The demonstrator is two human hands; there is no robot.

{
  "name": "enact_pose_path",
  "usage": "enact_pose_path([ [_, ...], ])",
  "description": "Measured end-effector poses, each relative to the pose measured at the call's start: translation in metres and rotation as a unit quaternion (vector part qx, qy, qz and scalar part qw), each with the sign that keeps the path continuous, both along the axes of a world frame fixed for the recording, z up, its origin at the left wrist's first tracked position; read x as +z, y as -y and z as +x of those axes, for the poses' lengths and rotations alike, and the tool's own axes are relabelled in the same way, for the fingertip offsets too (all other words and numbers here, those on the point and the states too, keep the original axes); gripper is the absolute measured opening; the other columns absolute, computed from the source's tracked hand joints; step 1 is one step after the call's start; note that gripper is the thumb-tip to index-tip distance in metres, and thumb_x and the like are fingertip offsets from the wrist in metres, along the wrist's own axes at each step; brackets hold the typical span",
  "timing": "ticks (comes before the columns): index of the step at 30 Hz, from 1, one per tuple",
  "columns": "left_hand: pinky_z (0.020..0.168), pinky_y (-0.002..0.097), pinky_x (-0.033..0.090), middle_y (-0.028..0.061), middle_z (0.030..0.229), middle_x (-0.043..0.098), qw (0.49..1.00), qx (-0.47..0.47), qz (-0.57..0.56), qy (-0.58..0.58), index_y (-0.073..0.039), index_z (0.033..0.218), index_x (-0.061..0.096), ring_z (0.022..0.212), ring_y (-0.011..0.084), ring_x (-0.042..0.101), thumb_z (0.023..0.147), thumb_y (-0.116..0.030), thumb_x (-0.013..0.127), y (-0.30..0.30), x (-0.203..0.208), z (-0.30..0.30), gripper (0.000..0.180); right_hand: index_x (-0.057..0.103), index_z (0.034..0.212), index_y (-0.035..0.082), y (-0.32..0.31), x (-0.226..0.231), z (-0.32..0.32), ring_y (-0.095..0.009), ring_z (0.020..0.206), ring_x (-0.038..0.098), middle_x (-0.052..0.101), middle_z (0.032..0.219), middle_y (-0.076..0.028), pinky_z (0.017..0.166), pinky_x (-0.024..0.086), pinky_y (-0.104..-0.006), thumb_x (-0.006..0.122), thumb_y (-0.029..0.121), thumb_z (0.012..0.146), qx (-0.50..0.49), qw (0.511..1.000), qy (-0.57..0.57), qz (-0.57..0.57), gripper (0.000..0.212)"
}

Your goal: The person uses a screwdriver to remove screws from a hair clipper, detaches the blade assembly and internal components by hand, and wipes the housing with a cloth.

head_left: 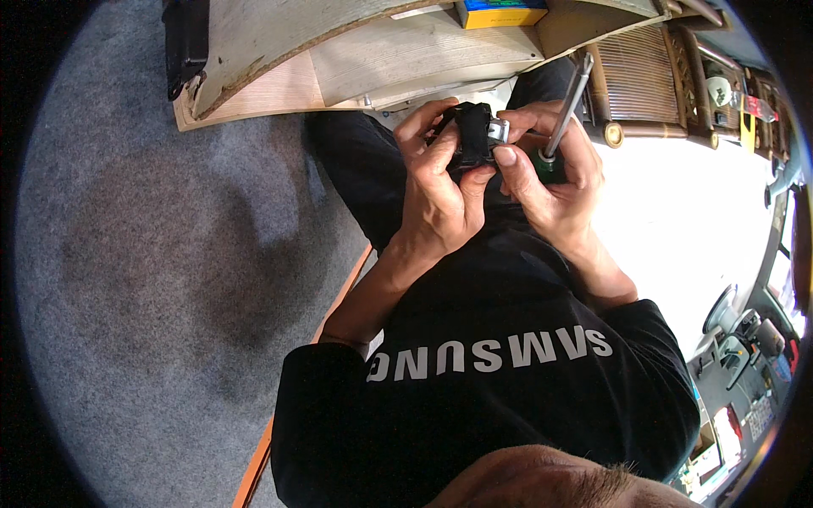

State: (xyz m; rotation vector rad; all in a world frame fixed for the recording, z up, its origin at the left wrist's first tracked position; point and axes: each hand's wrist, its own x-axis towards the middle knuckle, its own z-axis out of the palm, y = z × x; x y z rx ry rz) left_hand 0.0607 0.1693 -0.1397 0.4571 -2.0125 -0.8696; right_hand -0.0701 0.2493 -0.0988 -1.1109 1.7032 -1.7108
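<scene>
A small black block-like object (474, 135) sits between my two hands, above my lap. My left hand (440, 190) wraps its fingers and thumb round its left side. On its right side a small silvery metal piece (499, 130) sticks out, and the fingertips and thumb of my right hand (555, 182) pinch at it. Tucked in that same hand is a screwdriver (569, 106), its metal shaft pointing up and its green handle partly hidden by the palm. What kind of thing the black object is, I cannot make out.
Ahead stands a worn wooden cabinet (423, 51) with a yellow and blue box (504, 14) in it. Grey carpet (169, 237) spreads to the left. A slatted bamboo chair (639, 72) is at the far right. Cluttered items, a fan (721, 311) among them, lie to the right.
</scene>
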Motion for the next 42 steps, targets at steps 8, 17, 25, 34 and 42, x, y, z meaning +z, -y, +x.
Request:
enact_pose_path([
  [8, 0.097, 0.0486, 0.043, 0.0274, 0.134, 0.040, 1.000, 0.018, -0.011, 0.013, 0.000, 0.133, 0.038, 0.120, 0.0382, 0.046, 0.100, -0.026, 0.061, -0.003, -0.001, 0.003, 0.049, 0.069, 0.106, -0.003, 0.000, -0.002, -0.003, -0.016, 0.077, 0.064, 0.067, 0.089, -0.009, 0.067, 0.051, -0.0285, 0.080, 0.012, 0.082, 0.026, 0.999, 0.023, 0.032, 0.030],
  [17, 0.096, 0.0473, 0.045, 0.0252, 0.135, 0.040, 0.998, 0.019, -0.037, -0.046, 0.000, 0.134, 0.048, 0.118, 0.0372, 0.046, 0.097, -0.038, 0.063, 0.002, -0.013, 0.000, 0.055, 0.070, 0.105, -0.003, 0.005, -0.008, -0.013, -0.017, 0.077, 0.064, 0.068, 0.091, -0.011, 0.066, 0.051, -0.0287, 0.080, 0.012, 0.083, 0.065, 0.992, -0.092, -0.063, 0.029],
  [25, 0.092, 0.0455, 0.049, 0.0260, 0.134, 0.041, 0.998, -0.017, -0.056, -0.035, 0.001, 0.134, 0.047, 0.116, 0.0366, 0.049, 0.096, -0.039, 0.065, 0.010, -0.017, 0.002, 0.058, 0.070, 0.105, -0.002, 0.006, -0.012, -0.019, -0.019, 0.076, 0.064, 0.067, 0.090, -0.010, 0.065, 0.051, -0.0292, 0.080, 0.011, 0.082, 0.083, 0.981, -0.149, -0.094, 0.028],
  [34, 0.088, 0.0425, 0.052, 0.0270, 0.132, 0.043, 0.997, -0.049, -0.038, -0.049, 0.012, 0.121, 0.051, 0.112, 0.0346, 0.052, 0.097, -0.035, 0.064, 0.015, -0.013, 0.007, 0.054, 0.070, 0.105, -0.004, 0.001, -0.014, -0.006, -0.017, 0.076, 0.064, 0.068, 0.089, -0.010, 0.065, 0.051, -0.0298, 0.079, 0.009, 0.082, 0.075, 0.991, -0.076, -0.080, 0.028],
  [42, 0.090, 0.0436, 0.050, 0.0280, 0.130, 0.045, 0.994, -0.062, -0.031, -0.084, 0.007, 0.125, 0.044, 0.112, 0.0354, 0.052, 0.096, -0.033, 0.065, 0.013, -0.016, -0.002, 0.053, 0.069, 0.106, -0.004, -0.002, -0.020, 0.005, -0.015, 0.074, 0.065, 0.067, 0.088, -0.010, 0.060, 0.051, -0.0252, 0.078, 0.010, 0.084, 0.012, 0.997, 0.025, -0.076, 0.027],
])
